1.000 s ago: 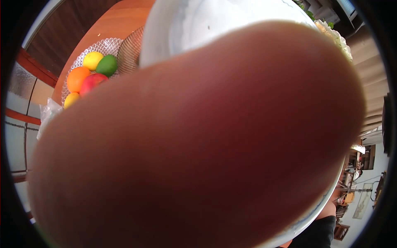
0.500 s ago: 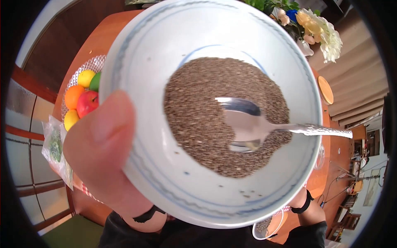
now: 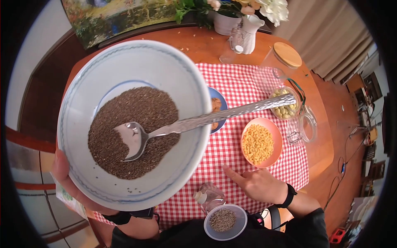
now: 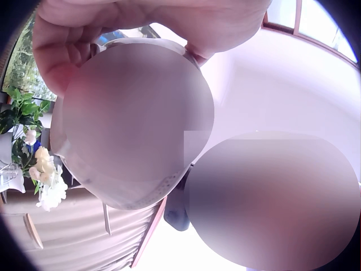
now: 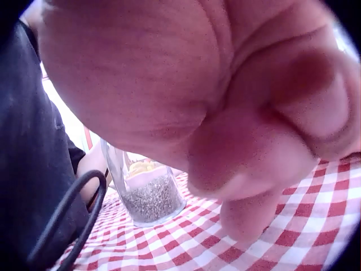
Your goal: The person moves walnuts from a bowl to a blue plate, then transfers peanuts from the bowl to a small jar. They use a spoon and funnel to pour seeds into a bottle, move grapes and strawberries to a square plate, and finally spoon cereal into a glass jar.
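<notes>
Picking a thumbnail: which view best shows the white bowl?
The head view: the white bowl faces the camera, its seeds and spoon visible. The left wrist view shows only its outside, largely blurred; the right wrist view shows none of it.

You are working in what appears to be a home dining area: a checked cloth (image 3: 231, 80) is covering the wooden tabletop (image 3: 190, 41), flowers (image 3: 275, 10) and a white vase (image 3: 250, 39) are decorating its far side, a long curtain (image 3: 331, 37) is hanging nearby, and household tableware, like your blue-trimmed bowl (image 3: 74, 124), is serving you.
</notes>
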A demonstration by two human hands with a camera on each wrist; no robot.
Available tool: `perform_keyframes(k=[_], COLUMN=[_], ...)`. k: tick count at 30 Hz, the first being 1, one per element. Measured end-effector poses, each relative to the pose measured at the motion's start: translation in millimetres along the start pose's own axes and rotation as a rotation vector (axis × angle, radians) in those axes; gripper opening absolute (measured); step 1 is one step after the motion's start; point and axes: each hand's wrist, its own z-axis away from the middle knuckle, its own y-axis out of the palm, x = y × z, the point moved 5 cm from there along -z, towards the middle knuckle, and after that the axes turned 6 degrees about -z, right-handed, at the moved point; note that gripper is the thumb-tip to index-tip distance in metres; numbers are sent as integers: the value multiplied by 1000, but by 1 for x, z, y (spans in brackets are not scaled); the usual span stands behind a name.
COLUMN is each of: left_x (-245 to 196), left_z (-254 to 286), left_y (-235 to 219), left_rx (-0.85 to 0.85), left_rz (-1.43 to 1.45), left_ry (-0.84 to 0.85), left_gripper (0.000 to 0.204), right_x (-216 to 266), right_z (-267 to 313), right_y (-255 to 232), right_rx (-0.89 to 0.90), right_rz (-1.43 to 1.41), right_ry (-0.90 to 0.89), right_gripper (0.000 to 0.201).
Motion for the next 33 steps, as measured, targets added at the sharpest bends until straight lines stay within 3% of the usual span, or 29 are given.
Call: perform_keyframes(k=[6, 8, 15, 18, 20, 21, 22, 24, 25, 26, 28, 29, 32, 33], left_x=[0, -1, -2, -6, -8, -9, -8, -7, -8, -9, -9, -9, -8, -7], left_z=[2, 1, -1, 1, 0, 0, -4, -4, -2, -2, -3, -3, -3, -3], left_y=[11, 1, 1, 0, -3, -8, -9, -4, -7, -8, -8, -6, 0, 2], left_rx=[150, -58, 85, 6, -265, -262, -84, 101, 51, -3, 45, 89, 229, 239], left_rz=[119, -23, 152, 21, -64, -65, -11, 47, 22, -4, 1, 2, 24, 27], left_ry=[-1, -58, -93, -61, -52, -57, -126, -198, -175, -156, -168, -177, -188, -192], left_gripper=[46, 49, 57, 57, 53, 53, 52, 52, 53, 54, 55, 56, 57, 57], right_x=[2, 6, 8, 7, 6, 7, 8, 6, 4, 2, 2, 6, 27, 34], right_z=[-5, -6, -5, 1, 8, 11, 13, 14, 17, 20, 24, 26, 31, 31], right_y=[12, 11, 10, 5, 7, 10, 5, -7, -7, -17, -48, -59, -97, -107], right_rx=[51, 45, 57, 23, 61, 96, 94, 137, 131, -40, -188, -193, -484, -494], right_rz=[116, 221, 282, -29, -89, -149, -151, -364, -360, -535, -794, -794, -768, -765], right_ry=[-17, -33, -23, -71, -57, -42, -35, 27, 32, 1, 75, 79, -90, -85], right_gripper=[63, 62, 62, 65, 66, 67, 67, 66, 66, 65, 55, 55, 34, 34])
